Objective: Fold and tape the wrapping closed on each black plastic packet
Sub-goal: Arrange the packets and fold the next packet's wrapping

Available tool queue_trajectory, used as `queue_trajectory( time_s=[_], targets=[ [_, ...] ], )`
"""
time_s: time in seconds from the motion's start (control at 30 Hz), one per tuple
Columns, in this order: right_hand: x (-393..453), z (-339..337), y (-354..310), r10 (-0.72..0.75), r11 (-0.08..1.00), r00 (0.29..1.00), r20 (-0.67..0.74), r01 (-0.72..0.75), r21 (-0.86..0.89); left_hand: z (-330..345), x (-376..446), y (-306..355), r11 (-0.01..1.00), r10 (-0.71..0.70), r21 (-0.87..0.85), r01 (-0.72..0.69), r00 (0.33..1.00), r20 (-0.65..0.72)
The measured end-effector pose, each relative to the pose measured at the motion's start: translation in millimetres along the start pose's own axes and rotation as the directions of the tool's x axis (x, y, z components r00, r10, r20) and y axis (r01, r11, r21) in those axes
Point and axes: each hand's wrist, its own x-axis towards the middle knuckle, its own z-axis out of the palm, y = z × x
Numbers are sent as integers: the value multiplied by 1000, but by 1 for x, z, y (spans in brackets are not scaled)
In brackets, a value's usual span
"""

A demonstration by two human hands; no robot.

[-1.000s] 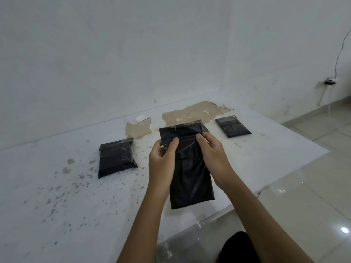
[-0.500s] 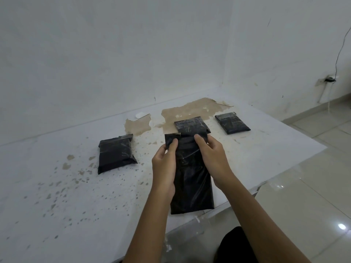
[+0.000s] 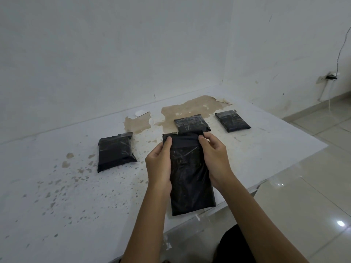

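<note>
Head camera footage shows a long black plastic packet [image 3: 191, 177] held at the near edge of a white, paint-flaked table [image 3: 57, 196], its lower end reaching just past that edge. Its top flap is pinched at both corners: the left hand [image 3: 158, 164] is curled round the left corner with the thumb on the front face, and the right hand [image 3: 213, 158] is curled round the right corner in the same way. The top band of wrapping appears to be turned over toward the person, so the folding step is judged to be in hand, with taping not yet done on this packet. Three shorter packets are laid flat on the table: one to the left [image 3: 115, 151], one just behind the held packet [image 3: 191, 122] and one farther right [image 3: 232, 120]. These look already folded, and faint glossy strips across them may be tape, though this cannot be told for certain at this distance. No tape roll can be made out, unless the small white disc [image 3: 140, 112] near the wall is one. For the next move, the fold would need to be pressed flat and kept down with one hand while the other is freed to fetch and lay tape across the seam; slippery plastic may spring open if the fold is released too soon.
</note>
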Motion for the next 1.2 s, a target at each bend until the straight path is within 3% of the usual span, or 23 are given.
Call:
queue_trajectory(
  time_s=[0.2, 0.63, 0.87, 1.2],
  targets=[
    [1, 2, 6, 120, 989, 990, -73, -112, 99, 1, 2, -5, 997, 3, -73, -7, 999, -54],
    [5, -4, 15, 274, 936, 961, -36, -257, 242, -3, 16, -22, 986, -128, -114, 119, 989, -72],
    [13, -9, 26, 305, 934, 952, -23, -294, 204, -6, 26, -36, 996, -45, -79, 35, 992, -121],
    [15, -11, 34, 222, 964, 975, -33, -214, 159, -4, 30, -48, 997, 73, 44, -68, 991, -112]
  ],
)
